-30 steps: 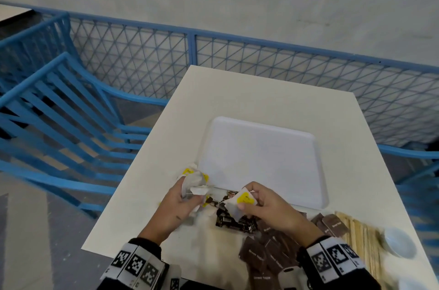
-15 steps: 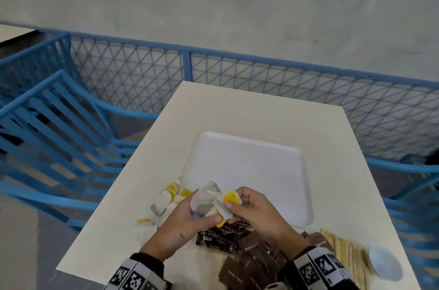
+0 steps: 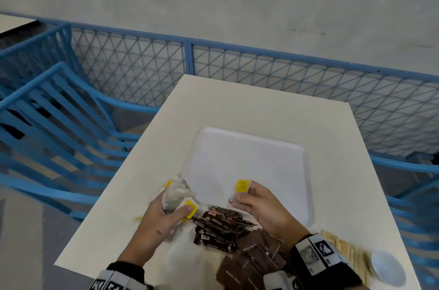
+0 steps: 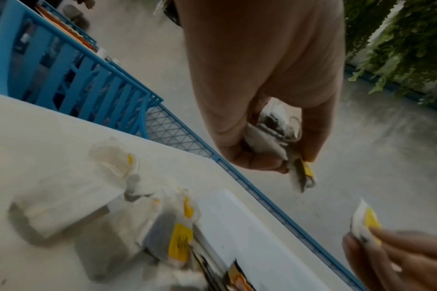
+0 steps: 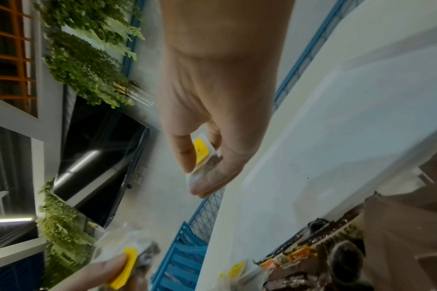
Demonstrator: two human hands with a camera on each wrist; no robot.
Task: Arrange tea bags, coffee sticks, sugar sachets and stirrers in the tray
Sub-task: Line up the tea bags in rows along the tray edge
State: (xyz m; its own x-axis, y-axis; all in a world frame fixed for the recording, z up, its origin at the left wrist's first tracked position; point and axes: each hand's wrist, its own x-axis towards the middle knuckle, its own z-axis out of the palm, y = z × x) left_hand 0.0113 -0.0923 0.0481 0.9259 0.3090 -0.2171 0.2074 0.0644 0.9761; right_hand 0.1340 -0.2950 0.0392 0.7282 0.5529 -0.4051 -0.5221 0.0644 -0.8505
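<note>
Head view, hands now apart, right hand (image 3: 262,206) pinching one tea bag (image 3: 241,187), left hand (image 3: 164,216) gripping a bunch (image 3: 177,194)

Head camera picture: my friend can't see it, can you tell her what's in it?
Two hands hold tea bags with yellow tags at the near edge of an empty white plastic tray: the left hand grips a bunch, the right hand pinches one. Dark coffee sticks and brown sachets lie nearby.
</note>
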